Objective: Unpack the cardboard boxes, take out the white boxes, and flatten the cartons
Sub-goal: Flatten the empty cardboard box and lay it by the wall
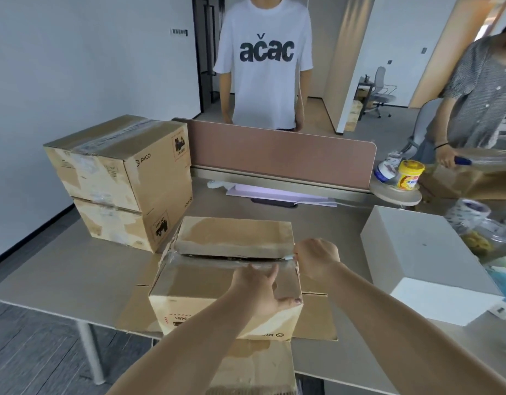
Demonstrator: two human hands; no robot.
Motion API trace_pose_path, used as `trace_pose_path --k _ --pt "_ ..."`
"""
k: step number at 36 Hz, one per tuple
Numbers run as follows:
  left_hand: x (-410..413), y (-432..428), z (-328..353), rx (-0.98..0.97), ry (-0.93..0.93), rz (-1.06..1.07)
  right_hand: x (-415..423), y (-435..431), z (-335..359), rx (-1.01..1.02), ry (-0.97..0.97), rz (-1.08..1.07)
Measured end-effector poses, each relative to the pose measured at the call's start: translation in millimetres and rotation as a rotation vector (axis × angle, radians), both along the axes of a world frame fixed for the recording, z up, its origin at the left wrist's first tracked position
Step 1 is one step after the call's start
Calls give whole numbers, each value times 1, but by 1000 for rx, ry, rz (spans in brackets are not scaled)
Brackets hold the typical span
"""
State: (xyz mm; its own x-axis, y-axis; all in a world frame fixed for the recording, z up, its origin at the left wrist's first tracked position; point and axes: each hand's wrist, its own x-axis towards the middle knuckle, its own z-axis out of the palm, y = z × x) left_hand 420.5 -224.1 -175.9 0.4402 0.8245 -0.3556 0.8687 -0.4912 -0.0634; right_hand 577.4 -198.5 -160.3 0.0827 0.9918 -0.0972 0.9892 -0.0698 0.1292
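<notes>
The brown cardboard carton sits mid-way along the grey surface, on a flattened sheet of brown cardboard. Its top seam is split and the far flap is slightly lifted. The left hand lies flat on the near flap, fingers straight, pressing down. The right hand is curled at the seam's right end and seems to pinch the clear packing tape there. Corrugated board like this is stiff yet light — the weight is probably in the contents, so one palm should steady it. The glossy tape will likely cling, so a firm pinch near its loose end, pulled along the seam, should serve best. A plain white rectangular box stands at the right — two taped brown cartons sit stacked at the left.
</notes>
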Motion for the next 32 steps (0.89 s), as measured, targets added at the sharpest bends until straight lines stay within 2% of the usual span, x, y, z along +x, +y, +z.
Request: trace_pose_path --k 5,12,19,22,27,32 --pt "8 -8 -7 -48 97 11 7 -6 0 20 48 -20" --pt "11 -7 -10 -107 115 66 23 -10 -7 73 117 -68" --pt "12 -6 -12 -137 125 118 34 -14 -4 103 73 -72" --pt "11 -7 -13 -183 68 175 49 -24 -7 141 156 -135" --pt "13 -8 -12 -214 47 231 100 -56 -30 218 403 -215" --pt "15 -12 -12 -214 6 271 161 -116 -85 151 433 -331"
